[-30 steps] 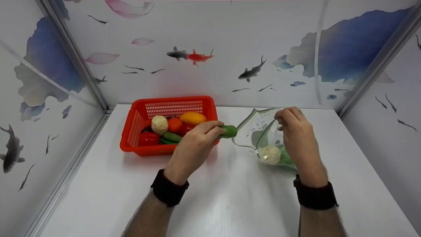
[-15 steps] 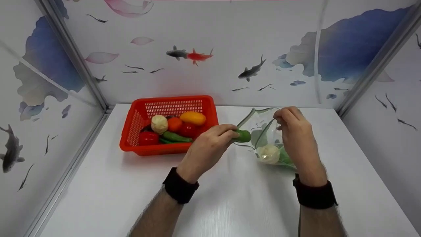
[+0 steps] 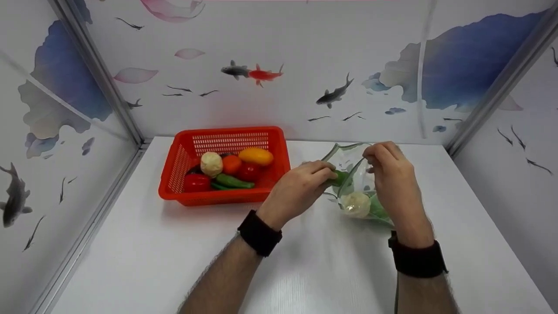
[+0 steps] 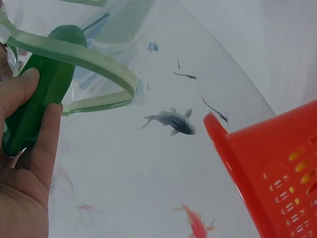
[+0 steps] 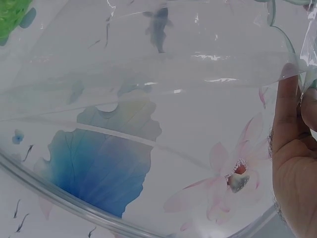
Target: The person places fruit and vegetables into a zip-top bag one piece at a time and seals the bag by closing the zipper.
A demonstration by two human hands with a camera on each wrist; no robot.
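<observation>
My left hand (image 3: 301, 187) holds a smooth green cucumber (image 4: 49, 89) between thumb and fingers. In the left wrist view, the cucumber's rounded end is inside the mouth of a clear bag with a green rim (image 4: 99, 62). My right hand (image 3: 394, 187) pinches the bag's upper edge, keeping its mouth apart. In the head view, a cream-coloured round vegetable (image 3: 356, 205) and a green vegetable (image 3: 378, 209) lie low in the bag. The right wrist view shows the bag's clear film (image 5: 198, 44) beside the right fingers and a bumpy green piece (image 5: 11, 19) at the corner.
A red plastic basket (image 3: 213, 199) stands left of the bag. It holds a cream round vegetable (image 3: 212, 164), red ones (image 3: 197, 183), a yellow one (image 3: 256, 157), an orange-red one (image 3: 232, 165) and long green ones (image 3: 235, 181). Printed walls enclose the white table (image 3: 174, 244).
My left hand has moved right from the basket's edge, carrying the cucumber into the bag's mouth. My right hand has stayed in place on the bag's edge.
</observation>
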